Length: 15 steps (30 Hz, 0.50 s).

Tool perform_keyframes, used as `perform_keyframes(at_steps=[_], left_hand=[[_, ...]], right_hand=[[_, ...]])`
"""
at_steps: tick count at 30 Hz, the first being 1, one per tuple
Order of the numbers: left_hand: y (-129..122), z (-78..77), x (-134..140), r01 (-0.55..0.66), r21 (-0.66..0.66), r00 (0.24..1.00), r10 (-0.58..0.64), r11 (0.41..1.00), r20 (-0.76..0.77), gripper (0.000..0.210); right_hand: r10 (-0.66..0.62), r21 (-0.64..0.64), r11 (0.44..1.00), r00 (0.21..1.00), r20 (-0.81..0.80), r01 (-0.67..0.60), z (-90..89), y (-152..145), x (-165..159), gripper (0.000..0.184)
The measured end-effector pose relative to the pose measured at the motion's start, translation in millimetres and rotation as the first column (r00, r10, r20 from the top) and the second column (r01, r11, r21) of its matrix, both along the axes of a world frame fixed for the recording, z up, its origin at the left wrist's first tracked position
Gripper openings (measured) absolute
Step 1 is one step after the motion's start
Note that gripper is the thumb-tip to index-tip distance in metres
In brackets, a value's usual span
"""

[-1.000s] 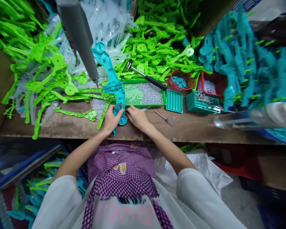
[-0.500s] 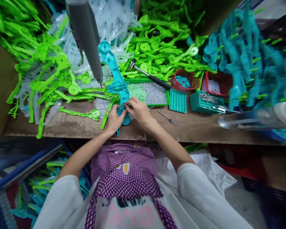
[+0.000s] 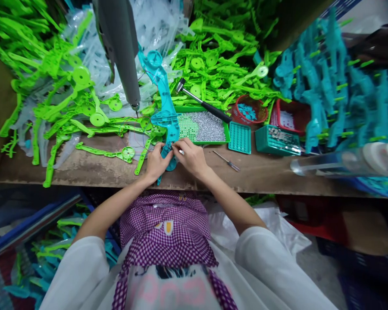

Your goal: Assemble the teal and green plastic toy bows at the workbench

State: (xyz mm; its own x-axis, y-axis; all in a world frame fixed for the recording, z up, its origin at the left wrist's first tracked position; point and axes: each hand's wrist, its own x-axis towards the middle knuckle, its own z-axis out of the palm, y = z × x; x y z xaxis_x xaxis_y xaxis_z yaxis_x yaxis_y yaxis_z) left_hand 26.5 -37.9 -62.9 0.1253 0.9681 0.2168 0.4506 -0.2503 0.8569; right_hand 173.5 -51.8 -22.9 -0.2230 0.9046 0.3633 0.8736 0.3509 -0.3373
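A long blue plastic shell with a round upper end lies on the bench, its lower end toward me. My left hand is closed on the shell's lower part, thumb and fingers gripping its left side. Fingertips of my right hand are pinched together over the same part from the right. A small pale spot shows at those fingers, too small to name. Thin wires run along the shell's upper half. Beside it on the right sits a green tray of small silvery pieces.
A grey power screwdriver hangs left of the shell. A hammer rests across the tray's corner. A small screwdriver lies to the right, near teal trays and red baskets. Piles of green plastic parts surround the back.
The shell's upper end has swung a little to the right and looks more upright. Both hands remain at its lower part, the right one slightly shifted. The whole view has moved a little.
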Motion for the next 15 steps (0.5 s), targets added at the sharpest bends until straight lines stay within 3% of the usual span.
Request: perform_keyframes(at_steps=[3, 7, 12, 15], left_hand=[[-1.0, 0.8, -2.6, -0.034, 0.026, 0.999, 0.034, 0.999, -0.014, 0.021], [-5.3, 11.2, -8.9, -0.063, 0.126, 0.988, 0.080, 0.990, -0.133, 0.025], [-8.9, 30.6, -8.2, 0.096, 0.159, 0.908, -0.021, 0.983, -0.418, 0.030], [-3.6, 31.0, -6.6, 0.159, 0.156, 0.885, -0.070, 0.975, -0.460, 0.035]], right_hand=[[-0.064, 0.048, 0.996, 0.976, -0.208, 0.075, -4.0, -0.8, -0.2, 0.018], [-0.177, 0.044, 0.975, 0.879, -0.444, 0.219, -5.6, -13.1, 1.3, 0.011], [-0.218, -0.096, 0.976, 0.874, -0.435, 0.195, -15.3, -25.2, 1.8, 0.008], [-0.250, -0.125, 0.968, 0.865, -0.436, 0.217, -19.5, -22.1, 1.3, 0.009]])
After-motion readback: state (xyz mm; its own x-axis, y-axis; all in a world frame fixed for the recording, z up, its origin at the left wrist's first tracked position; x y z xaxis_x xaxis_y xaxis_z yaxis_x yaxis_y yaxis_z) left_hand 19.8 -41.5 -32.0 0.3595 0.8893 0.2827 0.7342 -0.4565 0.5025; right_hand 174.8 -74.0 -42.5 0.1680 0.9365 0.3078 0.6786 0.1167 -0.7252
